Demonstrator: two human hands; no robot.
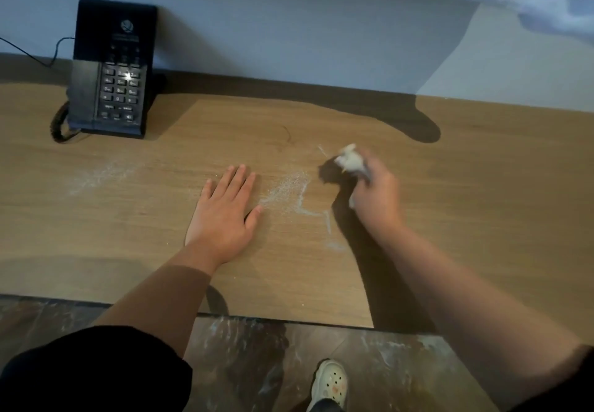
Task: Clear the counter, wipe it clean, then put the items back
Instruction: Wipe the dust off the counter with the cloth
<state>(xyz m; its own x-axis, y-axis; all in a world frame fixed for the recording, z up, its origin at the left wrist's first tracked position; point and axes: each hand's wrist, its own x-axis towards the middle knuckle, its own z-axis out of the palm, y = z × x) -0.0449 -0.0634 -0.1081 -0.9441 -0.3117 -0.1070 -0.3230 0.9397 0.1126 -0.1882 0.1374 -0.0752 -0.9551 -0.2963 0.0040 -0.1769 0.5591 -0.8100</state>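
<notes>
My left hand lies flat, palm down, fingers straight, on the wooden counter near its middle. My right hand grips a crumpled white tissue just above or on the counter, to the right of the left hand; it is blurred by motion. Between the two hands a patch of white powder streaks the wood. A fainter powder smear lies at the left, in front of the phone.
A black desk phone with a coiled cord stands at the back left against the pale wall. The counter's front edge runs above a dark marbled floor, where a white clog shows.
</notes>
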